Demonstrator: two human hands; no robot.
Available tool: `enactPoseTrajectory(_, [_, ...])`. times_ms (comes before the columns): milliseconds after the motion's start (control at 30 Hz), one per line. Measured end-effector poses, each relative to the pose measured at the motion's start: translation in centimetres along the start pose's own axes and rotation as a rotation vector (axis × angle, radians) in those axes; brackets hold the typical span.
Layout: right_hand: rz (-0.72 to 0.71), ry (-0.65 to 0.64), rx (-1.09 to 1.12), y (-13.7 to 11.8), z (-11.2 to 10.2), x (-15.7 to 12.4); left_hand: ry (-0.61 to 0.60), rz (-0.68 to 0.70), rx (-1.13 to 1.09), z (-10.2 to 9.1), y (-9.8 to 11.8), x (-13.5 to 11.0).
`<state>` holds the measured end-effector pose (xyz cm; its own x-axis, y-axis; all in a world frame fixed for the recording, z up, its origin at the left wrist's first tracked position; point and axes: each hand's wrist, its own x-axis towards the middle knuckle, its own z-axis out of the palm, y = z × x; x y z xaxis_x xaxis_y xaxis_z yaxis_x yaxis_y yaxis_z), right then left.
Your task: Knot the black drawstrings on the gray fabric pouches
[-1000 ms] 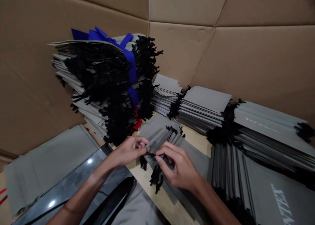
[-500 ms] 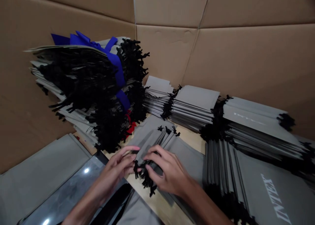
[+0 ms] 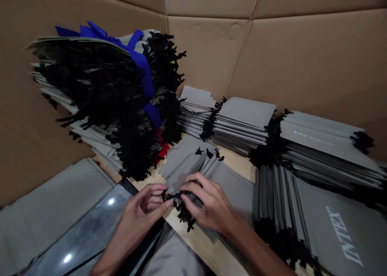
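Note:
Small grey drawstring pouches [image 3: 189, 158] lie in an overlapping pile in the centre, with black knotted cord ends at their far and near edges. At the near edge, my left hand [image 3: 145, 205] pinches a black drawstring [image 3: 173, 196] by its knotted end between thumb and fingers. Opposite it, my right hand [image 3: 208, 203] has thumb and fingers closed on the other part of that cord, resting over the pouches. The cord is stretched between the two hands. More black knots [image 3: 185, 216] dangle just below my right fingertips.
At the left back, a tall pouch bundle [image 3: 99, 78] is tied with blue ribbon [image 3: 145, 76]. Several pouch stacks [image 3: 242, 111] line the cardboard wall [image 3: 314, 58]. Pouches printed INTEX [image 3: 320, 203] stand on the right. Grey sheets [image 3: 57, 207] and a shiny dark surface [image 3: 90, 231] are at left.
My left thumb and fingers have closed on the cord's knotted end, and the cord now spans straight between both hands. My view has shifted slightly, so the stacks sit higher in it.

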<state>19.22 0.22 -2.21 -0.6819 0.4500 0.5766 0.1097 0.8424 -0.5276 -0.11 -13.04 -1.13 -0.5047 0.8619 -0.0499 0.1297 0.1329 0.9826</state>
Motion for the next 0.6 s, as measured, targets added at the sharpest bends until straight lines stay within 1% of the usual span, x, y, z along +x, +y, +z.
enactPoseTrajectory(133, [-0.010,-0.001,-0.015,-0.1,0.0,-0.1,0.063,0.111,0.121,-0.5,-0.5,0.1])
enactPoseTrajectory(200, [-0.011,-0.003,-0.021,-0.1,0.0,-0.2,0.056,0.132,0.179,-1.2,-0.6,0.1])
enactPoseTrajectory(300, [0.000,-0.011,-0.027,-0.1,0.0,-0.2,0.036,0.124,0.255,-2.0,-0.8,0.2])
enactPoseTrajectory(433, [0.006,-0.012,-0.022,0.0,0.0,-0.3,0.058,0.145,0.264,-2.4,-1.1,0.6])
enactPoseTrajectory(500, [0.004,-0.009,-0.019,0.0,0.0,-0.4,0.044,0.178,0.273,-2.6,-1.2,0.8])
enactPoseTrajectory(600, [0.001,-0.004,-0.026,0.1,0.1,-0.5,0.007,0.269,0.347,-3.0,-1.2,0.9])
